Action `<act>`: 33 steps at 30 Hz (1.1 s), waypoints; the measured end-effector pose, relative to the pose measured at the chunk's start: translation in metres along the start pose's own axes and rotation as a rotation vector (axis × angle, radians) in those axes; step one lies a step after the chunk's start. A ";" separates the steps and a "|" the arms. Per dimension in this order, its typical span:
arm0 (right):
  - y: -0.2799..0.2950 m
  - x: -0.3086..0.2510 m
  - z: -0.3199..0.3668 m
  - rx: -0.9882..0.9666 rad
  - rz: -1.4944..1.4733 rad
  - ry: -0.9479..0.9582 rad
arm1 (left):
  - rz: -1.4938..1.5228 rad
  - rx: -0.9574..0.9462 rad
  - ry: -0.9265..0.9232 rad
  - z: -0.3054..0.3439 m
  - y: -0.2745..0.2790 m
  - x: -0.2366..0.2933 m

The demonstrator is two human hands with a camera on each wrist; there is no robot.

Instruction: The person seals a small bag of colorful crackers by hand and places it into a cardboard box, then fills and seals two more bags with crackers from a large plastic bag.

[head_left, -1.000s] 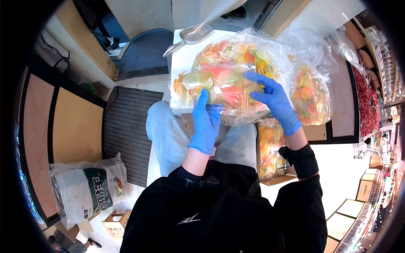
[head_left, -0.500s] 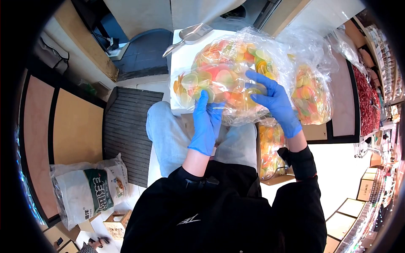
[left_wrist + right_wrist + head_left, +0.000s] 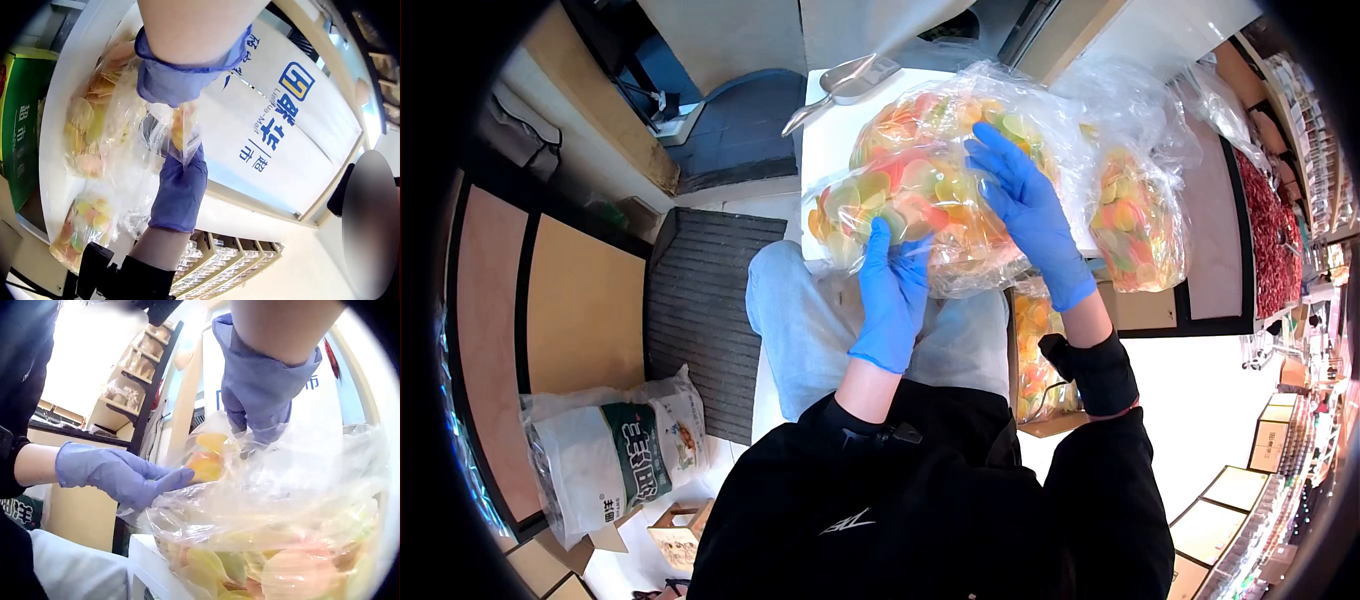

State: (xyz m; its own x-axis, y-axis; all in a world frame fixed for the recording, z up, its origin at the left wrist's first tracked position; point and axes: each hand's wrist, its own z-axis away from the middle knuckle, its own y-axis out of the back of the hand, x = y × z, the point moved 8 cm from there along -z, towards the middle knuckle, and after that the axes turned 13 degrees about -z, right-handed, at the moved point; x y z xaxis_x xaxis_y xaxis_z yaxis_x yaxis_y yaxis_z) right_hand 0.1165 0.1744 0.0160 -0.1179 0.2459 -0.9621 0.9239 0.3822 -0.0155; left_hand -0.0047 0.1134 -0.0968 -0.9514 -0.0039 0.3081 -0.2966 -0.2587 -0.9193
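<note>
Fingers of the gloved left hand (image 3: 890,305) grip the small clear bag (image 3: 865,200), thumb on top; we see it at the near edge of the white bench (image 3: 825,150), toward the left corner, with coloured round slices inside. Gloved right hand (image 3: 1035,225) reaches in over the large clear bag (image 3: 915,115), fingers partly extended at the plastic; we cannot tell whether they pinch it. The large bag, full of the same slices, covers the middle and right of the bench and lies just behind the small one. We log a metal scoop (image 3: 860,80) at the far left corner, handle over the left edge. Just past the right edge sits another slice bag (image 3: 1138,220); below, a cardboard box (image 3: 1055,427) holds one more bag (image 3: 1037,350). Floor, left: ribbed mat (image 3: 710,310), and a white-and-green sack (image 3: 615,460) nearer the person.
</note>
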 end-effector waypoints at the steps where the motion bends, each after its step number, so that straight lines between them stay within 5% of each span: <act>1: 0.005 -0.001 0.001 0.027 0.031 -0.006 | -0.008 0.016 0.005 -0.001 0.001 0.000; 6: 0.026 -0.019 0.014 0.149 0.000 0.020 | 0.015 0.020 -0.021 -0.001 0.000 0.001; 9: 0.027 -0.012 0.024 0.157 -0.083 -0.117 | 0.023 0.020 -0.009 -0.003 0.003 -0.002; 12: 0.021 -0.004 0.027 0.088 -0.087 -0.056 | -0.044 0.012 0.008 -0.006 0.009 -0.010; 15: 0.023 -0.016 0.023 0.137 0.221 0.140 | -0.090 0.007 -0.003 -0.002 0.006 -0.014; 18: 0.038 -0.032 0.024 0.359 0.213 0.288 | -0.050 0.012 -0.009 -0.001 0.003 -0.012; 22: 0.036 -0.009 0.036 0.220 0.168 -0.245 | 0.104 -0.081 0.006 -0.006 0.002 -0.020; 27: 0.002 -0.042 0.044 0.146 0.265 -0.098 | 0.186 -0.143 0.028 -0.003 -0.002 -0.032; 30: 0.000 -0.066 0.040 0.208 0.433 0.044 | 0.088 -0.402 0.282 0.010 -0.012 -0.047; 33: 0.012 -0.067 0.028 0.281 0.349 0.065 | -0.497 -0.726 0.462 0.047 -0.041 -0.037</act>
State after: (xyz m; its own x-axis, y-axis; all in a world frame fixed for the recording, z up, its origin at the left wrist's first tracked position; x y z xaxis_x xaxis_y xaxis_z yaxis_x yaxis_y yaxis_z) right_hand 0.1463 0.1373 0.0727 0.2042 0.3762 -0.9038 0.9743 0.0121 0.2251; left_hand 0.0465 0.0786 -0.0587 -0.5981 0.3612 0.7154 -0.5029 0.5259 -0.6860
